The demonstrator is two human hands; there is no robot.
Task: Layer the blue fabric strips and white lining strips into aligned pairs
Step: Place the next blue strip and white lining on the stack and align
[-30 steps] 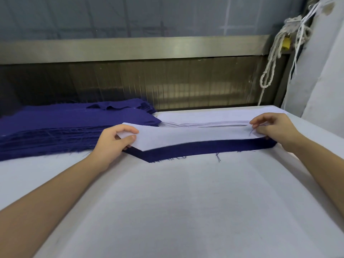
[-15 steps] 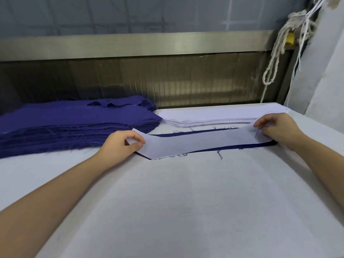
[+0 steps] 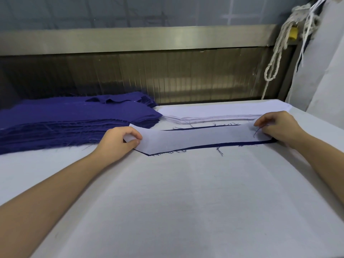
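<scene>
A white lining strip [image 3: 195, 139] lies flat over a blue fabric strip [image 3: 202, 146], whose dark edge shows only as thin lines along the near and far sides. My left hand [image 3: 117, 142] pinches the lining's pointed left end between thumb and fingers. At the right end, my right hand [image 3: 279, 127] pinches the lining. A thick stack of blue strips [image 3: 70, 120] sits at the left rear. Behind the pair lies a stack of white lining strips [image 3: 219, 113].
The work lies on a white padded table [image 3: 186, 202]. A metal-framed panel [image 3: 149, 71] rises along the table's back edge. White cords [image 3: 279, 49] hang at the upper right beside a white wall.
Both hands have drawn the white lining toward me over the blue strip. One second ago a wide blue band showed along the near edge; only thin blue lines show now.
</scene>
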